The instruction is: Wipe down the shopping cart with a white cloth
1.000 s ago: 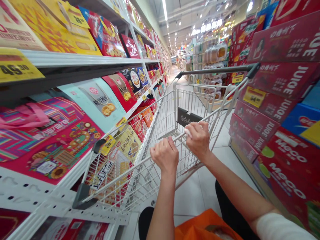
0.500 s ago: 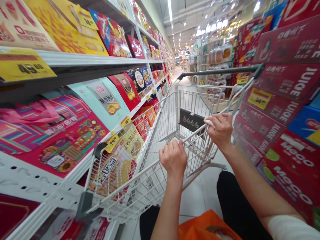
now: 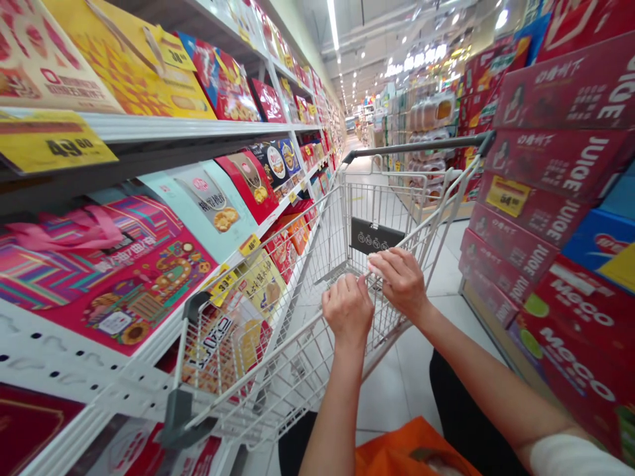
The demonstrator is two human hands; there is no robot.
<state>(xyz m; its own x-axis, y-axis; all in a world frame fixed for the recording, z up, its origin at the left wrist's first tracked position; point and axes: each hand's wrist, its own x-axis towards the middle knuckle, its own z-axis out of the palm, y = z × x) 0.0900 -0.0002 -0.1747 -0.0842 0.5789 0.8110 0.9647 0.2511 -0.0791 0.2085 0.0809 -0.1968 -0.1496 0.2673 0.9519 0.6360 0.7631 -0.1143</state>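
A white wire shopping cart stands across the aisle, its side rail nearest me and its grey handle bar at the far right end. My left hand is closed over the near side rail. Just right of it, my right hand has its fingers curled over the same rail, with something small and pale at its fingertips that I cannot make out. The two hands are close together. A dark plate with round marks hangs at the cart's handle end. Through the wires the basket shows no goods inside.
White shelves with boxed snacks run along the left, close to the cart's front corner. Stacked red drink cartons rise on the right. Tiled floor shows below the cart, with my legs near it.
My right hand has slid left along the rail toward my left hand. The cart's handle end has shifted slightly left, away from the red cartons.
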